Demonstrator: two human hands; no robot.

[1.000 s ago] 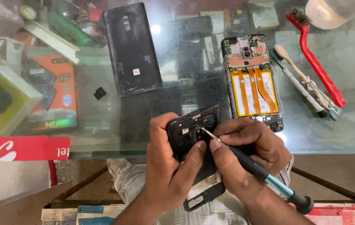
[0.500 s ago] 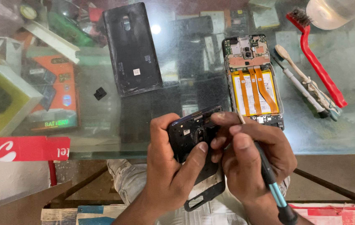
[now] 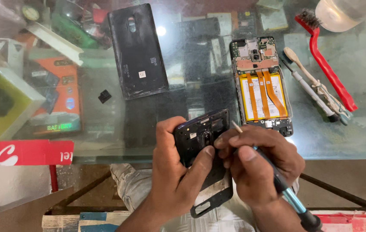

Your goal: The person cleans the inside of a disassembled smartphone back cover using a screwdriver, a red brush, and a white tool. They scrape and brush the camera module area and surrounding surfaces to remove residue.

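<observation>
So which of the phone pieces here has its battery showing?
The opened phone lying on the glass top, right of the black back cover: yellow battery, orange ribbon cables exposed.

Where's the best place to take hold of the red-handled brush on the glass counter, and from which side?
Grip the red-handled brush along the middle of its long straight handle, coming from above on its right side. It lies flat and slanted on the glass counter, bristle head at the far end. The tools crowd its left side, so the right edge probably leaves more room for fingers.
</observation>
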